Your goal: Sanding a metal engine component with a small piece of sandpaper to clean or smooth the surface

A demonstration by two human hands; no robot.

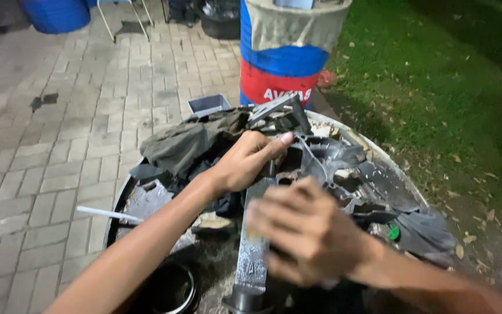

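Metal bar (252, 250): a long grey bar lay lengthwise at lower centre of the frame, running from the heap down to the bottom edge.
Right hand (303, 232): blurred, at lower centre right, it lay over the bar's upper part; the fingers were curled, but whether they closed on the bar cannot be told.
Left hand (245, 163): at centre, its fingers were wrapped narrowly around a dark plastic part (321, 160), thumb stretched along the top.
Step in hand: judged to be sorting or pulling pieces loose from the heap.
Next move: would call for a firm hold with both hands and care near sharp edges.
Rag (190, 142): an olive cloth lay at centre left of the heap.
Round tub (379, 154): it held the scrap.
Barrel (283, 70): blue and red, at upper centre.
Ground: paving bricks (59, 145) left, grass (437, 75) right.
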